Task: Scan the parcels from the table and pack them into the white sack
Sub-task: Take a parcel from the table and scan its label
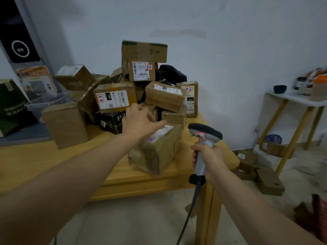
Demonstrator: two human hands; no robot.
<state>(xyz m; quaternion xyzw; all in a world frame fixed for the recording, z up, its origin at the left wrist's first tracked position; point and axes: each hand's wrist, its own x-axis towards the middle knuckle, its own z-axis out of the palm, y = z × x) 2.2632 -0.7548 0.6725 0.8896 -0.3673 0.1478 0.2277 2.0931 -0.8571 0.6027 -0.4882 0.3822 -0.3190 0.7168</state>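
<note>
Ideally, the box point(157, 151) beneath the spread left hand point(141, 121) is steadied label-up (print blurred), and the scanner point(203, 137) clenched in the right hand point(209, 160) is tilted toward it.

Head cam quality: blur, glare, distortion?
Head view: motion blur smears the near brown cardboard parcel and the left hand over it, label unreadable; the grey handheld scanner in the right hand and the white-labelled cardboard box in the pile behind are sharper; light dim and flat, no glare; wide-angle stretch toward the edges.

Probably a parcel sorting room, labelled cartons point(113, 99) heaped on table point(35, 160)
</note>
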